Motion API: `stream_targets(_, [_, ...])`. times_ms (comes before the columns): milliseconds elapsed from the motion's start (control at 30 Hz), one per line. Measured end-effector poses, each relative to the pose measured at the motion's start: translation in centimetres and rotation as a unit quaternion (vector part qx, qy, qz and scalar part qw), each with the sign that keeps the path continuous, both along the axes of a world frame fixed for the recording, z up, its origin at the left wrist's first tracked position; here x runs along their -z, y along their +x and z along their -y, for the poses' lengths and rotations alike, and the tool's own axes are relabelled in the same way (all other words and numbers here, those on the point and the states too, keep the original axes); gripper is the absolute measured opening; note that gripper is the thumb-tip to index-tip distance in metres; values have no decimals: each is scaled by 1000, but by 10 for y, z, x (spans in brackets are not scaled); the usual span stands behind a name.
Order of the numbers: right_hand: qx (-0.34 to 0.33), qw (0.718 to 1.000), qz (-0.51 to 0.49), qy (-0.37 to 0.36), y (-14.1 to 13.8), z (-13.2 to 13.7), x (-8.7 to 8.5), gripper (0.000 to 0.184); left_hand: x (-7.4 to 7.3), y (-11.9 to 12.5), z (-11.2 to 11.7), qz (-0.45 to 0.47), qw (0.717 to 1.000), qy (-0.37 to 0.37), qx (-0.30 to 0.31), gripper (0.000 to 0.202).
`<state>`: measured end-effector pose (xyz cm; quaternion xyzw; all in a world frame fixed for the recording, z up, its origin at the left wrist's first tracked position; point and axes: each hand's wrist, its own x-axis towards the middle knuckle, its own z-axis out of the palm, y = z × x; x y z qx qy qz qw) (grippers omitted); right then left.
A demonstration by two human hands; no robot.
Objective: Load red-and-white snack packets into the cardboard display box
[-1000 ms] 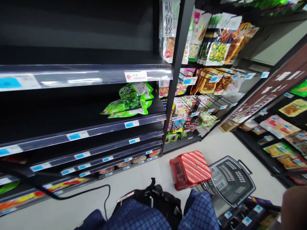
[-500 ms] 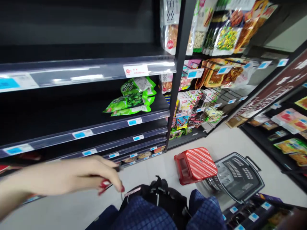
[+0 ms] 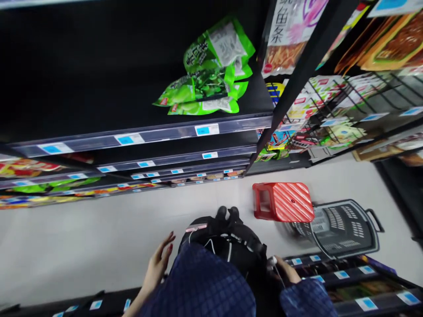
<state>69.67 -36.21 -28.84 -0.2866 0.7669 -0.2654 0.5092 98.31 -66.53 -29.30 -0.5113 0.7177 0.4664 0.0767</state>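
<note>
Moved since the earlier frame: left hand [image 3: 157, 266], lowered from in front of the shelves to the left side of the black bag [image 3: 220, 246]; right hand [image 3: 287, 269], now in view at its right. Left fingers: spread, released. Right fingers: at a small white object [image 3: 273, 260]; whether they grasped it could not be told. Black bag: hung at the person's front, between both hands. Pink item [image 3: 196, 227]: lay on the bag. Green packets [image 3: 211, 83]: lay heaped on a shelf [image 3: 115, 101]. Red stool [image 3: 292, 202]: stood near the grey basket [image 3: 346, 229].
</note>
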Motion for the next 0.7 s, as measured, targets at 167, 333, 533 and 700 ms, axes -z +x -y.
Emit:
stream_targets(167, [-22,995,-22,-100,-17,68,-5,30,-46,-106,26,-93,955,129,250,35])
stream_targets(333, [-151,976,119,-105,-14,139,-11,29,-61,-158,18,-9,881,43,471,39])
stream_targets(533, [-134,969,207,-25,-19,142,-11,28,-50,-165,4,48,855,28,516,44])
stream_targets(700, [-119,970,211,-31,-22,142,-13,34,-35,-172,3,62,835,31,546,58])
